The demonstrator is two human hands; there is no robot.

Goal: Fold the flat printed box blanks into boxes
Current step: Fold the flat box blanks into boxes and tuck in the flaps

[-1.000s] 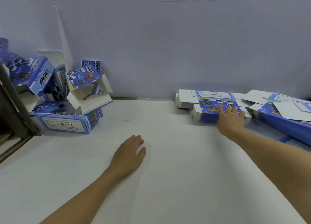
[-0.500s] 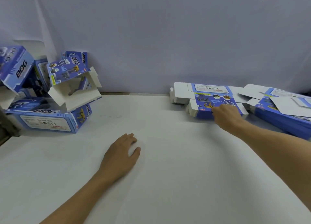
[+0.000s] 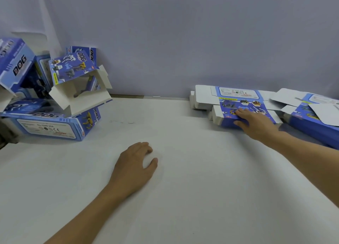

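A: Where's your right hand [image 3: 256,121]?

B: It's on top of the stack of flat blanks [image 3: 236,104] by the wall [image 3: 183,33], fingers spread over the top blank's blue print, thumb against its near edge. Whether you've pinched the sheet, I cannot tell.

A: And your left hand [image 3: 135,163]?

B: Nearer you than that stack and to its left, palm down on the bare white table [image 3: 201,198], fingers loosely curled, holding nothing.

A: What else is there?

B: A second heap of blanks [image 3: 315,115] lies just right of the stack. The folded boxes [image 3: 55,100] are piled well to its left, one gaping open.
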